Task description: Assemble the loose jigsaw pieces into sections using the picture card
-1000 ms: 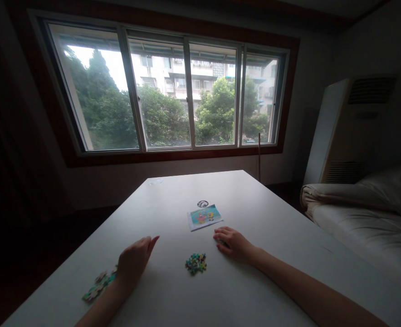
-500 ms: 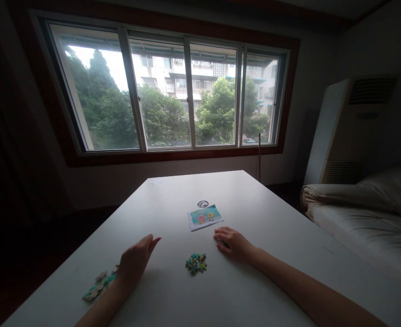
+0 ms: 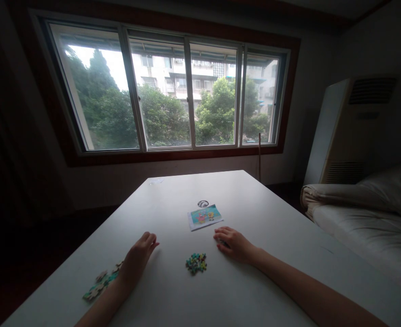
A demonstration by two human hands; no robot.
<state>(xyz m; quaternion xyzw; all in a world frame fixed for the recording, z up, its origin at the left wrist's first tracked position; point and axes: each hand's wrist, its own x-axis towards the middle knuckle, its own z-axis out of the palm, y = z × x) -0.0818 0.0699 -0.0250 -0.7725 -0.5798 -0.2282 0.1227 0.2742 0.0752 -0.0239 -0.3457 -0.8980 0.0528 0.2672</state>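
While left hand curls, right hand rests near puzzle pieces; both grips unclear.

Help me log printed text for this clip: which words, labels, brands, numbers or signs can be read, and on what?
None can be read.
Cartoon picture sheet: no legible words; any print is too small.
Round black-and-white disc beyond it: markings too small to make out.
Floor-standing air conditioner: too dark to read any brand.

Home living room, pale sofa, tall floor-standing air conditioner, wide window facing trees
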